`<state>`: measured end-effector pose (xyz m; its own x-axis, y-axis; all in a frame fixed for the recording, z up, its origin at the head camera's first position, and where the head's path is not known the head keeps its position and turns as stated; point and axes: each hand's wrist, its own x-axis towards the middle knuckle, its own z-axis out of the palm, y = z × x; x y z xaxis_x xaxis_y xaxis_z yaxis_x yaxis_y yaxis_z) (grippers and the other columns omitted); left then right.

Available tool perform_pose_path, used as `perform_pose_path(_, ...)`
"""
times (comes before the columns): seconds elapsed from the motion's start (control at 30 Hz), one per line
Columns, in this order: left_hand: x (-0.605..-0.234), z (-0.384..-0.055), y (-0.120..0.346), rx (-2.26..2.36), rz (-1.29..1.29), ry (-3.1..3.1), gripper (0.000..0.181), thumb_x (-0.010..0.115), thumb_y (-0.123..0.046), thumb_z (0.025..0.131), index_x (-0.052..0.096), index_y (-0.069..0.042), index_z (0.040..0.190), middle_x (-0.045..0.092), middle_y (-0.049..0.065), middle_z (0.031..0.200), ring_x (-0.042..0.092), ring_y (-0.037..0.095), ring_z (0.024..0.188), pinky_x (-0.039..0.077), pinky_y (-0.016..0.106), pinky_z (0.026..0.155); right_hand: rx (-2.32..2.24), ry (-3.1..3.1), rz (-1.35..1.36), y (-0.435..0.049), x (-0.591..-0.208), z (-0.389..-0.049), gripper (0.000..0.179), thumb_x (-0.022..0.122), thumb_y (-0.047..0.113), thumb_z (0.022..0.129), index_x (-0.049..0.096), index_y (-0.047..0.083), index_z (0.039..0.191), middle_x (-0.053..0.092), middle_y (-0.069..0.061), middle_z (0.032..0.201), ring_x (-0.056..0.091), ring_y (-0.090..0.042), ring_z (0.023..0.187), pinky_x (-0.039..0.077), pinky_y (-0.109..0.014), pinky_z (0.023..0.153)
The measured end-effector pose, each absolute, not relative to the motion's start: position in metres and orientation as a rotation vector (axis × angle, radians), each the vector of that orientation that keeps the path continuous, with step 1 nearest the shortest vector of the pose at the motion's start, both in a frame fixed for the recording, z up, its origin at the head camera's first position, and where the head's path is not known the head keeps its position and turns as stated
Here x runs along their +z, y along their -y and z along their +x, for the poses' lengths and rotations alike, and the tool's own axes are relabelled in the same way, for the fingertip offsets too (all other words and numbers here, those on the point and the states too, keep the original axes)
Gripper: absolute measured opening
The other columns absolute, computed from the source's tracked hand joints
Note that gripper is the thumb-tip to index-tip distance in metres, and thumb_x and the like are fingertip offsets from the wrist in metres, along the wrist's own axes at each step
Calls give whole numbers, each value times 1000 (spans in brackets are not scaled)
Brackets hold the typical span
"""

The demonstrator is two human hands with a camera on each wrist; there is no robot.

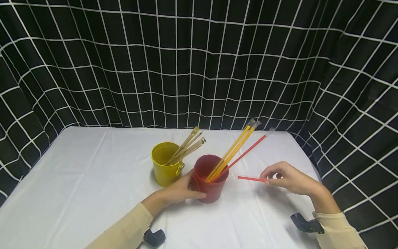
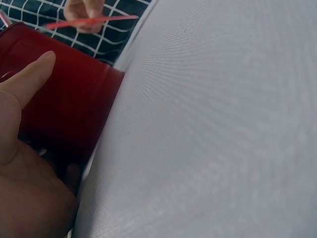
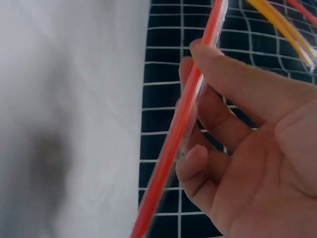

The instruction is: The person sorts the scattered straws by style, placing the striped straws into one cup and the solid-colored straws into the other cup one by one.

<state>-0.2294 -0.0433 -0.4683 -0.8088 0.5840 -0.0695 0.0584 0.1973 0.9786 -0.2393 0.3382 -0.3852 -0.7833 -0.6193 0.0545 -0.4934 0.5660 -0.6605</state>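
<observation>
My left hand point(image 1: 175, 189) grips a small red bucket point(image 1: 212, 193) from its left side, the thumb across its front in the left wrist view. Two yellow straws point(image 1: 231, 152) and a red straw point(image 1: 248, 149), in clear wrappers, lean out of it to the right. To the right of the bucket, my right hand point(image 1: 290, 178) pinches another red straw point(image 3: 173, 134) in a clear wrapper between thumb and fingers. That straw lies roughly level in the head view, its left end near the bucket but apart from it.
A small yellow bucket point(image 1: 164, 174) stands just left of the red one, with several slim paper-wrapped sticks point(image 1: 186, 148) leaning out. White cloth covers the table point(image 1: 77, 180). Behind and at the sides hangs a black curtain point(image 1: 186, 62) with a white grid.
</observation>
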Motion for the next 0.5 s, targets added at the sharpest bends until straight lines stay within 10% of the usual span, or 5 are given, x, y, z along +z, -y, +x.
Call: perform_pose_path(0.5,-467,-230,42,1630,606,-2065,90,78,-22,88,25,-23,160,41,-2,161,30,23,153,18,54,130,-1353,-2526,-1015,-317,-367,-223,14,69,-5,90,73,6,98,70,13,90,63,-8,75,55,-25,67)
